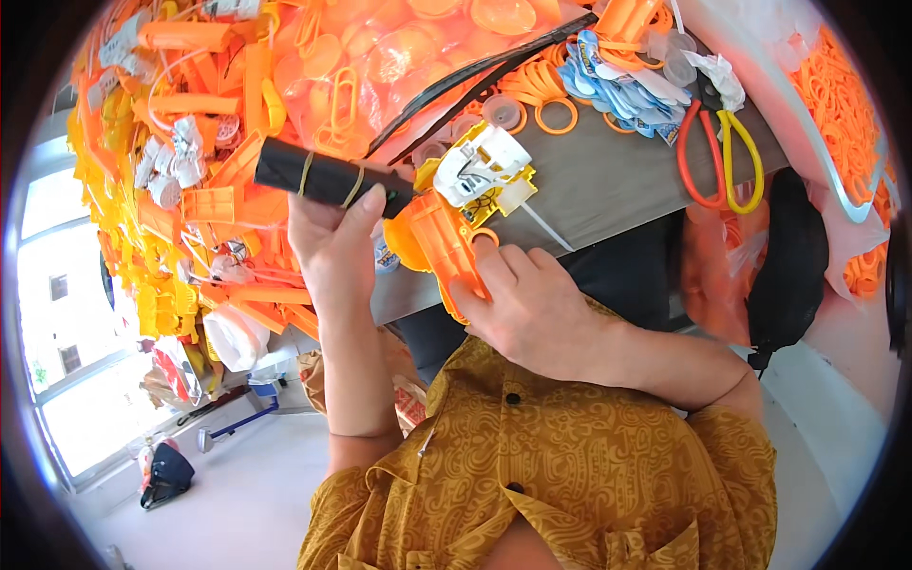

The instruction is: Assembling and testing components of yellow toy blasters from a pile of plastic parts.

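Observation:
My left hand (332,249) is wrapped round a black cylindrical tool (313,178) with tan bands about it. The tool lies nearly level, its right end close to an orange plastic casing (445,239). My right hand (546,302) grips the casing from the right, fingers on its face and edge. An orange ring (485,234) sits by my right fingertips; whether it is loose or part of the casing I cannot tell. Just beyond, a white and yellow plastic mechanism (486,163) rests at the casing's upper end, and a thin white stick (548,226) points away from it.
A high heap of orange and yellow plastic parts (204,204) fills the left. Behind lies a clear bag of orange pieces (404,57). Blue printed cards (617,90) and scissors with red and yellow handles (727,161) lie on the grey table (608,185). Bagged orange rings (836,123) stand far right.

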